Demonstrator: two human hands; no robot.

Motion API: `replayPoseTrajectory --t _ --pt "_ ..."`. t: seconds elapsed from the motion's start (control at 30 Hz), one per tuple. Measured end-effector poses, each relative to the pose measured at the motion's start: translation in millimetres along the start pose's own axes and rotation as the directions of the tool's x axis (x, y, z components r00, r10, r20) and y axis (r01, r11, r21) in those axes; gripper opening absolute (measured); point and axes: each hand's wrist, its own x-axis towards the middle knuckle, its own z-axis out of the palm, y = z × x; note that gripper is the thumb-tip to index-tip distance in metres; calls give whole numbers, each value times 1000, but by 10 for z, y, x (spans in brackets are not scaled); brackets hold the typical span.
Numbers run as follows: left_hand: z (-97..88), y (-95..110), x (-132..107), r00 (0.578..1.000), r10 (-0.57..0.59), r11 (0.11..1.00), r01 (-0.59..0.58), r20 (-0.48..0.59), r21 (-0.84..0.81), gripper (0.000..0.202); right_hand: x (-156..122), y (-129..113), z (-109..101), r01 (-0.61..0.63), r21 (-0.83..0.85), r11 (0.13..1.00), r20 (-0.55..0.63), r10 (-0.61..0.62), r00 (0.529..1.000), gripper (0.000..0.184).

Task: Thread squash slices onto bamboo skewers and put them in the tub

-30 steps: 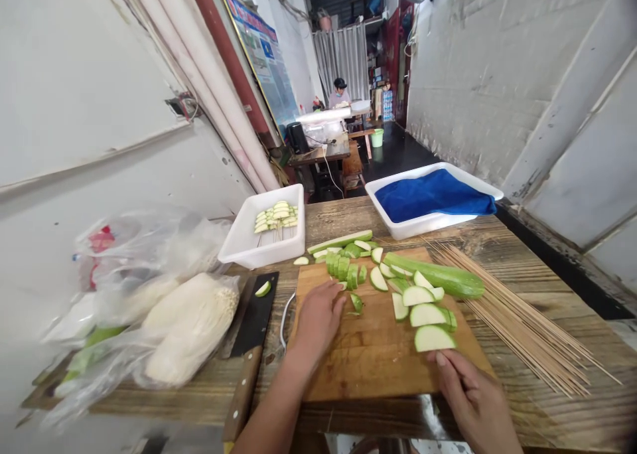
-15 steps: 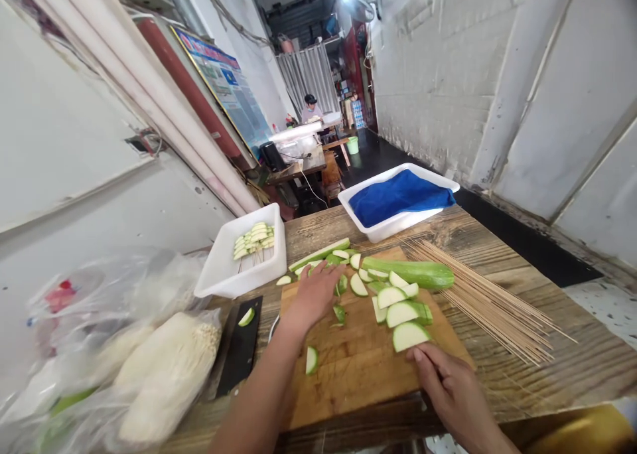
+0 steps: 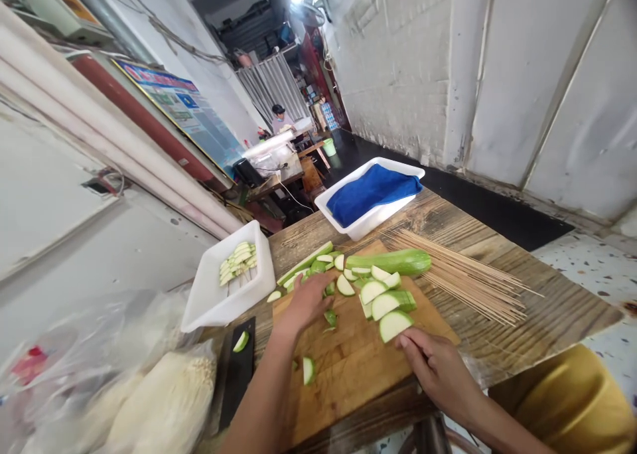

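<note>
Several squash slices point(image 3: 395, 326) are lying in a row over the board point(image 3: 343, 368), my right hand's point(image 3: 438, 368) fingers pinching its near end; my left hand point(image 3: 308, 300) is resting loosely spread over cut pieces point(image 3: 318, 266), any grip hidden. Holding the row level should be helping me; bare board is separating both hands, the desk's point(image 3: 567, 314) edge running close.

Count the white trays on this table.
2. One white tray stands left of the cutting board, holding skewered slices; the other tray stands beyond the board, a blue cloth inside. No others show.
</note>
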Motion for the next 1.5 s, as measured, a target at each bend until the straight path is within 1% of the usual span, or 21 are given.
replayPoseTrajectory --t 0.07,0.13,0.23,0.33,0.43,0.47,0.53,0.6,0.63,0.73,0.83,0.93,1.0,1.2,1.27,1.4,1.5 --pt "7 18 13 1000 -4 1000 4 -22 4 47 -8 5 -1 -1 17 1000 -15 1 1000 28" --pt "27 25 15 999 -10 1000 10 -45 11 48 -25 15 -6 -12 54 998 -56 15 998 28" --pt "47 25 9 1000 -12 1000 12 -28 14 51 -64 41 -19 -76 136 988 -107 91 990 28" --pt "25 31 9 1000 -9 1000 9 16 17 55 -100 70 -29 -122 204 971 -98 144 985 29" --pt "-17 59 23 999 30 999 -31 11 11 57 -118 85 -31 -136 234 963 -81 159 984 28" --pt "-29 70 27 998 55 998 -55 -5 -2 54 -121 86 -29 -145 244 959 -74 167 983 29" --pt "-43 81 29 994 95 995 -97 -51 -36 41 -126 91 -22 -165 270 949 -55 186 981 29" --pt "-52 62 16 992 104 992 -109 -77 -58 31 -136 106 -10 -179 310 934 -35 200 979 28" --pt "-56 40 3 992 104 992 -108 -71 -63 31 -143 118 -2 -188 336 923 -24 207 978 28" --pt "-75 -59 -47 988 154 986 -153 13 -72 47 -162 161 22 -215 411 886 5 234 972 27" --pt "-84 -132 -87 978 196 979 -192 70 -64 49 -165 181 28 -234 442 866 26 248 968 27" --pt "-70 -118 -101 984 166 986 -164 62 -44 50 -158 173 19 -243 439 865 41 251 967 27" --pt "-61 -68 -99 988 149 989 -148 45 -28 49 -157 164 11 -238 431 870 40 245 969 27" --pt "-107 112 -106 991 132 990 -132 6 49 35 -158 152 -13 -238 411 880 54 237 970 26" --pt "-110 152 -139 992 126 990 -127 8 61 36 -152 153 -18 -234 405 884 62 228 972 26" --pt "-22 203 -212 997 73 997 -73 -15 41 37 -159 177 -3 -237 407 882 78 225 971 25" --pt "91 249 -245 995 -7 1000 6 -101 -6 34 -174 210 28 -235 413 880 61 231 971 25"
